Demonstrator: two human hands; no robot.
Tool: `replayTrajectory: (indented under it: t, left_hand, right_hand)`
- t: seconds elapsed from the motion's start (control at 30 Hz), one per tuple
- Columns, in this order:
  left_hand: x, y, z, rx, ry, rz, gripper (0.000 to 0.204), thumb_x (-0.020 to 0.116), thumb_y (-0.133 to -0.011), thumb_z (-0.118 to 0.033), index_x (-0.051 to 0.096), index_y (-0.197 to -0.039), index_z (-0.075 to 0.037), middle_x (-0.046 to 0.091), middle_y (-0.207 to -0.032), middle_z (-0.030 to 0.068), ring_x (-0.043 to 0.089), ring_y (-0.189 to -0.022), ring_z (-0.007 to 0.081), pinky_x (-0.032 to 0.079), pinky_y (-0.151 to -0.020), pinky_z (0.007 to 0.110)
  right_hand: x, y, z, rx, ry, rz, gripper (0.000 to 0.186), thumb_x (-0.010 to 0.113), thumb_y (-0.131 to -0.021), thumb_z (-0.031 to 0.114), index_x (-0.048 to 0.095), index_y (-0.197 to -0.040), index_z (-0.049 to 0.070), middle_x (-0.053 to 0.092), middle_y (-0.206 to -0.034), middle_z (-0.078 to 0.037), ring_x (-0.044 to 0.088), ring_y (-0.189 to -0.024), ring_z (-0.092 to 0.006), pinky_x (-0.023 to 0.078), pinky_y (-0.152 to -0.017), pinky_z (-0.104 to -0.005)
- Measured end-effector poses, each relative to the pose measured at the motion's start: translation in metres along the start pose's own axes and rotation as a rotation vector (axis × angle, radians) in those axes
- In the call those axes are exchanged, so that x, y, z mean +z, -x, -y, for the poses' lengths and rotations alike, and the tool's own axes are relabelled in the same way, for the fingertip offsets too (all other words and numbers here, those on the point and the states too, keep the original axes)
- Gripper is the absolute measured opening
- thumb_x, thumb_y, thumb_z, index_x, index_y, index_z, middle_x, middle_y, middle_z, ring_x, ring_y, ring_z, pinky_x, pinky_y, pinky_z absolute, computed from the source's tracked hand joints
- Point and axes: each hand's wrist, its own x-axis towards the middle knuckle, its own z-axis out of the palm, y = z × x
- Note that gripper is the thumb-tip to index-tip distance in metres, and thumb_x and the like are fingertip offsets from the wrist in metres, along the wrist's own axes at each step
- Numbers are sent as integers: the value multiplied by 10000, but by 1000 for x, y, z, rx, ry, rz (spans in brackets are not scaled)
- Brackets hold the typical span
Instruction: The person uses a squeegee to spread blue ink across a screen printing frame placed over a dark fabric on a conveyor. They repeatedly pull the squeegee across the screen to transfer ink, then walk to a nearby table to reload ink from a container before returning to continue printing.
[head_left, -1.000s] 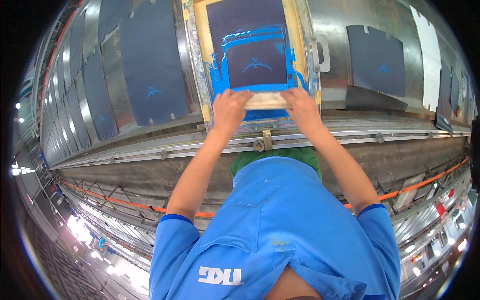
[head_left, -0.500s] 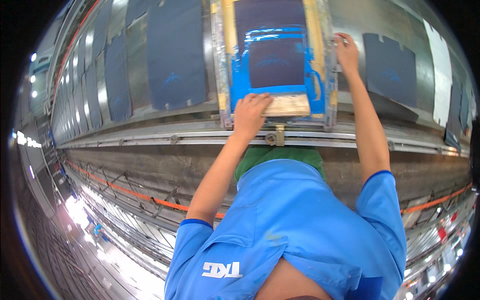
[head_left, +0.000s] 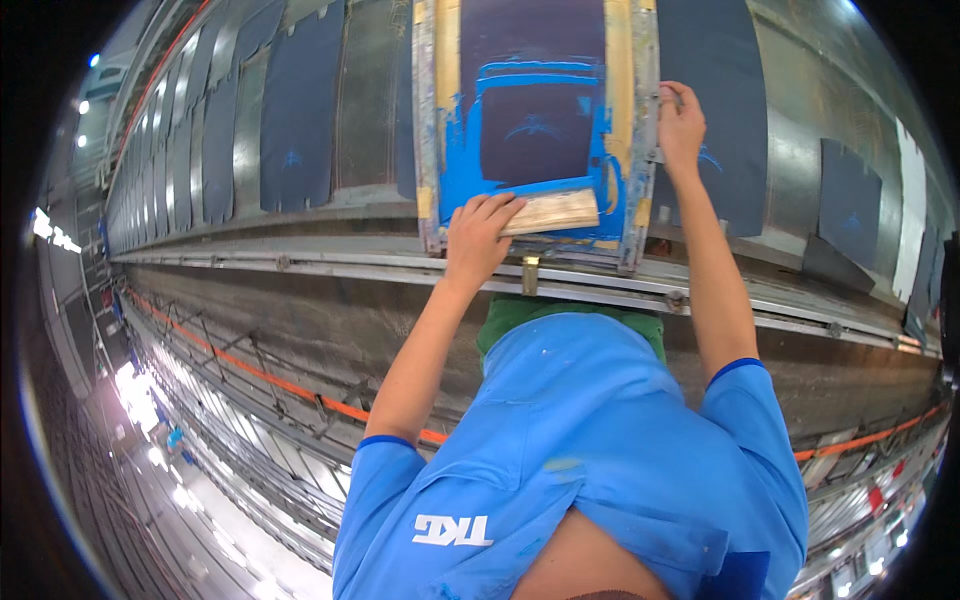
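My left hand is closed around the left end of a squeegee with a pale wooden handle. The squeegee lies slightly tilted at the near end of a printing screen, its blade side by wet blue ink. Blue ink also borders the dark mesh, where a faint curved design shows. With bent fingers, my right hand grips the right rail of the screen's frame. Just right of that rail, a dark blue panel shows part of a bright blue print.
Several dark panels, such as one at left and one at right, lie along the long metal table. A metal rail with a brass-coloured stop runs along its near edge. Behind me stretches an orange bar.
The screen, with the squeegee in it, has shifted left along the table. A panel now shows beside its right rail. The squeegee has tilted, and my right hand has closed on the frame.
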Motion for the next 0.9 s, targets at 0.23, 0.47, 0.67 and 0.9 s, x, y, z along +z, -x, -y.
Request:
replayTrajectory:
  t: [0.23,0.47,0.67,0.9]
  left_hand:
    - [-30,13,92,97,-19,9,567,723,-709,2,684,-1253,-151,671,-1270,2,597,-1137,249,475,-916,414]
    - [-40,45,114,209,-7,32,543,687,-699,22,710,-1214,-151,688,-1263,-11,618,-1106,226,464,-811,370]
    - [-31,16,121,261,-60,-25,588,679,-660,44,720,-1209,-161,688,-1285,-1,633,-1097,251,495,-818,380]
    - [-51,-135,152,84,-5,54,409,727,-778,-75,753,-1160,-218,747,-1050,73,685,-948,303,548,-817,431]
  right_hand:
    - [76,37,36,0,61,-13,209,626,-1010,256,706,-1113,93,567,-679,10,494,-600,-73,410,-570,-285]
    - [83,37,37,94,201,4,243,608,-986,301,713,-1114,123,698,-837,-144,654,-751,-294,501,-750,-401]
    - [70,31,24,45,223,95,293,611,-983,343,718,-1175,150,709,-943,-164,666,-884,-348,521,-814,-427]
    - [76,33,132,-607,723,439,433,698,-917,410,690,-1279,173,673,-1205,-120,591,-1163,-297,514,-904,-457]
